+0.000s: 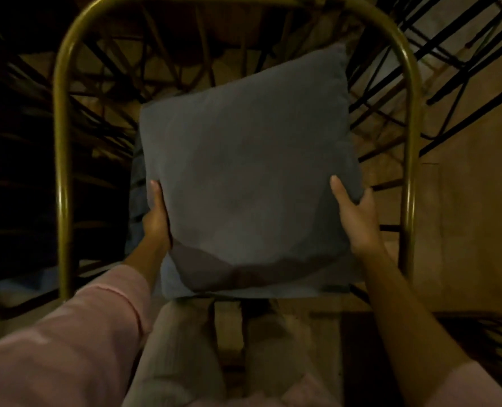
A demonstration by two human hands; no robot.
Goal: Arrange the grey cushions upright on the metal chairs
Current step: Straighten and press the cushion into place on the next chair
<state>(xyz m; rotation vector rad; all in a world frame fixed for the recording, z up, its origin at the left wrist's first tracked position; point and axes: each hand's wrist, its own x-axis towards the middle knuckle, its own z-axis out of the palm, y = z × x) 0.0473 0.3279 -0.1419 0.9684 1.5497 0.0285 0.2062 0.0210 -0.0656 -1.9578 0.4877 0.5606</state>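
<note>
Both hands grip a grey cushion (pixel 243 177) by its lower side edges: the left hand (pixel 157 218) clasps the left edge with the thumb on the front face, and the right hand (pixel 357 218) pinches the right edge, thumb also on the front. The cushion stands nearly upright, slightly tilted, inside the brass-coloured arch of a metal chair (pixel 63 160), in front of its dark wire back. Pink sleeves (pixel 76 342) cover the forearms. The scene is dim, and the seat beneath the cushion is hard to make out.
</note>
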